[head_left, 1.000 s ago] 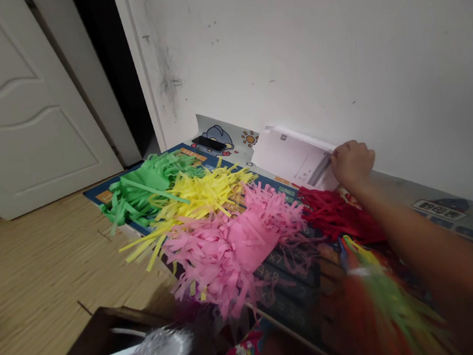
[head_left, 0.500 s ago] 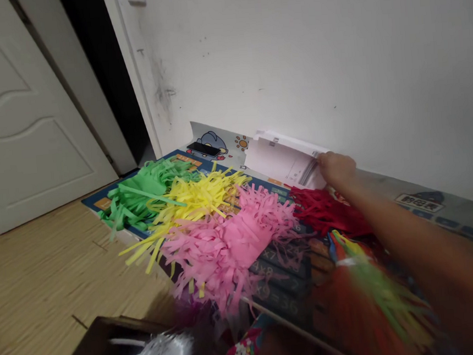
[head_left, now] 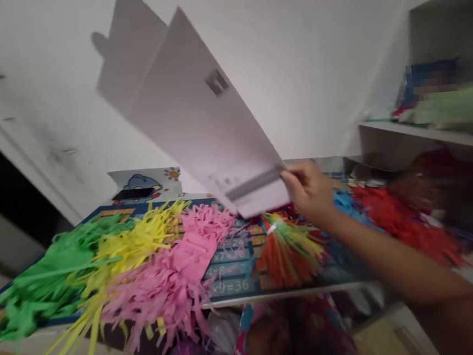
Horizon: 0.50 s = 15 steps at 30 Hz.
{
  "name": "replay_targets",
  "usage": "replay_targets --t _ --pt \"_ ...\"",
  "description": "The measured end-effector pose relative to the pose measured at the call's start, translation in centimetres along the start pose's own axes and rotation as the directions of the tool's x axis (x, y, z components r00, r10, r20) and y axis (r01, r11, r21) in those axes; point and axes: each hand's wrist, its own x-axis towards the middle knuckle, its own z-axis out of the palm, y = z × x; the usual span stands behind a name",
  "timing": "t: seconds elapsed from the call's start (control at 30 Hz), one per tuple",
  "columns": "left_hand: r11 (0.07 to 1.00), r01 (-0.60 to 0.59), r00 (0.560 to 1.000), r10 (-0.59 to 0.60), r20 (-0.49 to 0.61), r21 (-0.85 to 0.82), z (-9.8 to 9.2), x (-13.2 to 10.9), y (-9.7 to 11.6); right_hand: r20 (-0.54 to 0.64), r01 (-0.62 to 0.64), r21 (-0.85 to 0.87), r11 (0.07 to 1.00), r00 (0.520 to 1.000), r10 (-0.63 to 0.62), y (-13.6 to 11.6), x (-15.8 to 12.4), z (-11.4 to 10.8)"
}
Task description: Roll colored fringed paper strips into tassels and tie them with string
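My right hand reaches in from the right, fingers closed on the lower right edge of a white printed sheet of paper. The sheet is held up at a tilt in front of the wall, with small blurred print on it. Behind its upper left lies a greyer shape; whether that is another sheet or a shadow I cannot tell. Beneath the hand, a multicoloured tassel bundle with a white band rests on the table mat. Pink fringed paper lies to the left. My left hand is out of view.
Yellow fringe and green fringe cover the table's left side. Red fringe and blue fringe lie on the right. A black phone is at the back left. White shelves stand at the right.
My right hand has lifted the paper off the back of the table, raising it upright. The view has swung right, bringing the shelves and the red and blue fringe into sight.
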Motion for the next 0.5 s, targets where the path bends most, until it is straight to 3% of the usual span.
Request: replay_targets --t 0.03,0.1,0.2,0.3,0.4,0.5 --pt "0.999 -0.014 1.000 0.014 -0.011 -0.041 0.3 -0.5 -0.5 0.023 -0.076 0.031 0.997 0.997 0.075 -0.3 -3.3 -2.9" --pt "0.972 -0.080 0.987 0.046 -0.154 -0.221 0.5 -1.6 -1.1 0.085 -0.268 0.046 0.962 0.961 0.263 -0.6 -11.1 -7.9" --pt "0.860 -0.213 0.900 -0.011 -0.435 -0.464 0.0 -3.0 -0.3 0.143 -0.580 0.045 0.813 0.810 0.569 -0.5 -22.9 -12.3" --pt "0.921 -0.019 0.918 -0.138 -0.372 -0.388 -0.7 -3.9 2.0 0.358 -0.746 0.091 0.660 0.642 0.677 -1.2 -31.3 -13.7" --pt "0.977 0.099 0.949 -0.150 -0.276 -0.190 -0.4 -4.2 3.8 0.517 -0.863 0.202 0.464 0.496 0.698 -2.1 -34.5 -13.5" --pt "0.992 0.099 0.988 -0.107 -0.111 -0.080 0.2 -4.0 4.6 0.551 -0.882 0.424 0.203 0.429 0.716 -2.2 -33.3 -13.0"
